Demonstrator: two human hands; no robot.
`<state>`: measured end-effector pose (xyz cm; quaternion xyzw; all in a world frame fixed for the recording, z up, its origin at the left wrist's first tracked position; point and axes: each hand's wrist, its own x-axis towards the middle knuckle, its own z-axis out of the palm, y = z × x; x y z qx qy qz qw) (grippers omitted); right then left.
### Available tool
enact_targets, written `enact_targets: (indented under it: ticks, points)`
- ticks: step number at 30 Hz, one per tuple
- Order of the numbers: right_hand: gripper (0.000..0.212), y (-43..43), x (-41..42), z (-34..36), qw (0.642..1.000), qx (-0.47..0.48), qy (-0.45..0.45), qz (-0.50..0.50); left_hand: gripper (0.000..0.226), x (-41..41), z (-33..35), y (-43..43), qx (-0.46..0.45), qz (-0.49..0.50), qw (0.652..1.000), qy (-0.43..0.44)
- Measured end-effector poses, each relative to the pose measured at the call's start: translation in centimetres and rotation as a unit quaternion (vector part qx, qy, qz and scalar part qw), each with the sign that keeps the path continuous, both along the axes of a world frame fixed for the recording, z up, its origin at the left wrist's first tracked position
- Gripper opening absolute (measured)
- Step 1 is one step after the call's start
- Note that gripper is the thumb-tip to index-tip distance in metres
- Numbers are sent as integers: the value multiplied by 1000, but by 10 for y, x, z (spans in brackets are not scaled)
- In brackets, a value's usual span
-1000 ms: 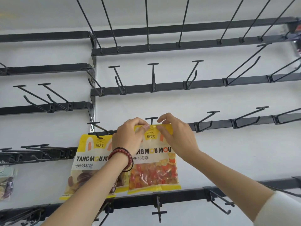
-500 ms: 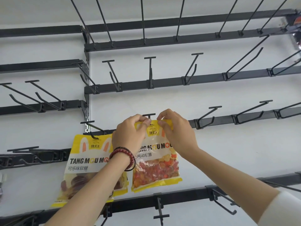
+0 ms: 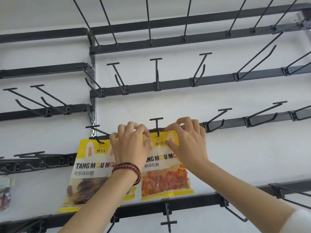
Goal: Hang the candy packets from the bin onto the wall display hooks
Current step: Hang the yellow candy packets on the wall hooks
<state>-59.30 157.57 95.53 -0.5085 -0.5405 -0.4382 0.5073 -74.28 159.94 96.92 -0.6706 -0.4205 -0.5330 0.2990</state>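
A yellow candy packet with red and orange gummies [image 3: 165, 177] hangs at a black T-ended hook [image 3: 156, 126] on the wall rail; the hook wire passes through the packet's top hole. My left hand [image 3: 130, 144] pinches the packet's top left corner, and my right hand [image 3: 186, 140] pinches its top right edge. A beaded bracelet sits on my left wrist. To the left, a second yellow packet with brown candies [image 3: 89, 175] hangs from the neighbouring hook [image 3: 97, 133], partly hidden by my left forearm. The bin is out of view.
Black rails [image 3: 168, 84] with several bare hooks run across the white wall above, to the right and below. Another hook [image 3: 168, 219] juts out just under the packets. A further packet [image 3: 5, 194] shows at the left edge.
The packet has gone up and onto the hook, whose wire now passes through its top hole. Both hands have kept their hold on its top corners.
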Motion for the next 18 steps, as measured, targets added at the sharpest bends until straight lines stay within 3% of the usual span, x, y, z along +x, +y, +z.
enact_targets:
  ticks: [3,7,11,14,18]
  points:
    - [51,0,6,-17,991,-123,-28,33,13,-5,-15,5,-70,24,992,103]
    - [46,7,10,-48,947,-291,-132,-31,28,-5,-46,7,-136,56,965,215]
    - [52,8,13,-83,906,-416,-79,-13,26,-3,-76,3,-169,-6,960,225]
    - [59,4,15,-114,886,-462,-45,2,22,-5,-100,2,-238,-72,944,218]
    - [54,-3,11,-149,897,-441,-37,9,22,-5,-129,2,-250,-60,932,256]
